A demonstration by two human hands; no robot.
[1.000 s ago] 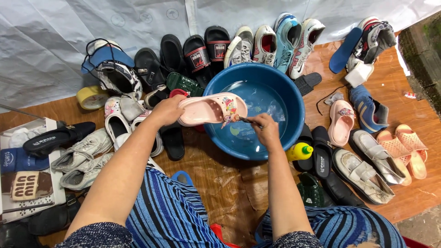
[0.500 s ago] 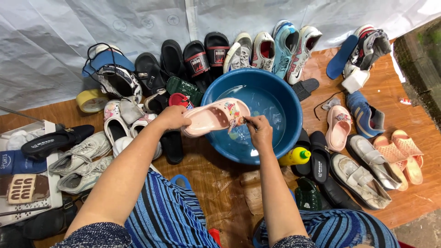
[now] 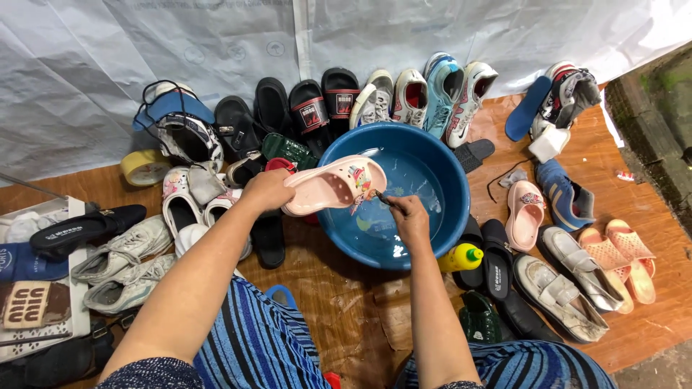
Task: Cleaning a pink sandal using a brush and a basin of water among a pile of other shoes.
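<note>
My left hand (image 3: 268,189) grips the heel end of a pale pink clog sandal (image 3: 335,184) and holds it sideways over the rim of a blue basin (image 3: 450,180) with shallow water in it. My right hand (image 3: 408,215) is closed around a small brush (image 3: 380,197) whose tip meets the toe end of the sandal, above the water. Both forearms reach out over my blue striped lap.
Many shoes ring the basin: black slides and sneakers (image 3: 432,94) along the back, white sneakers (image 3: 122,263) at left, sandals and a matching pink clog (image 3: 524,213) at right. A yellow bottle (image 3: 461,256) lies beside the basin. A tape roll (image 3: 144,167) sits at left. White sheeting hangs behind.
The sandal has shifted slightly lower and leftward over the basin rim. My right hand keeps working the brush at its toe end, moving a little toward me.
</note>
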